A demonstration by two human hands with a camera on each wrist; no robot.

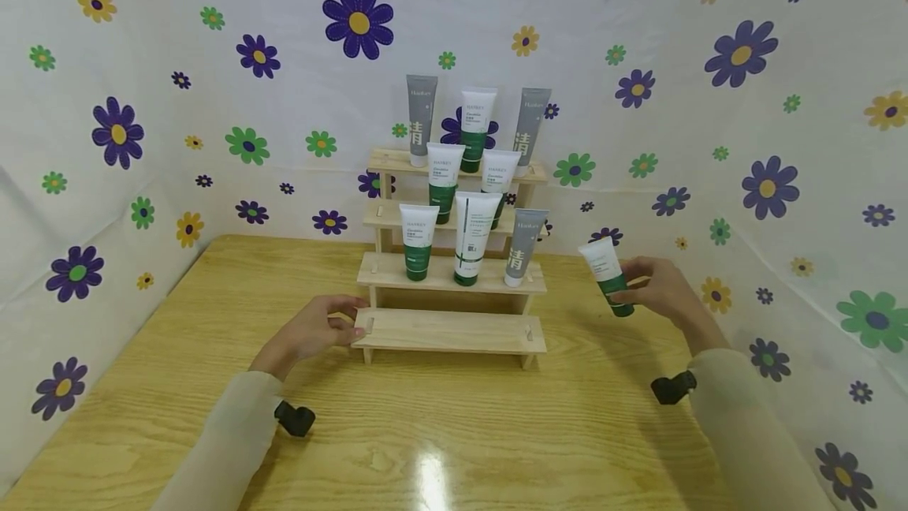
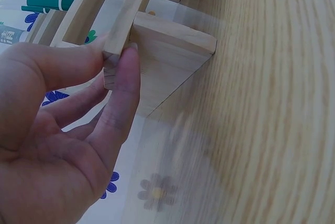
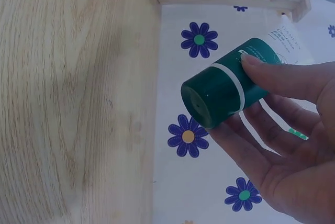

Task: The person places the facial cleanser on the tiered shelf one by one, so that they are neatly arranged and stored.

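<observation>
A four-step wooden display stand (image 1: pixel 447 331) stands on the table with its lowest step bare. My left hand (image 1: pixel 315 331) pinches the left end of that lowest step; in the left wrist view, thumb and fingers close on the board's corner (image 2: pixel 118 51). To the right of the stand, my right hand (image 1: pixel 660 290) holds a white and green squeeze tube (image 1: pixel 604 276) above the table, tilted, cap down. In the right wrist view its green cap (image 3: pixel 212 96) points away from the palm, with the thumb on the tube's green part.
Several tubes stand cap down on the upper steps: a grey tube (image 1: pixel 525 247), a white tube (image 1: pixel 477 236) and a white-green tube (image 1: pixel 418 241) on the second step, others higher. A flower-printed cloth (image 1: pixel 298 101) encloses the back and sides of the wooden table (image 1: pixel 397 432).
</observation>
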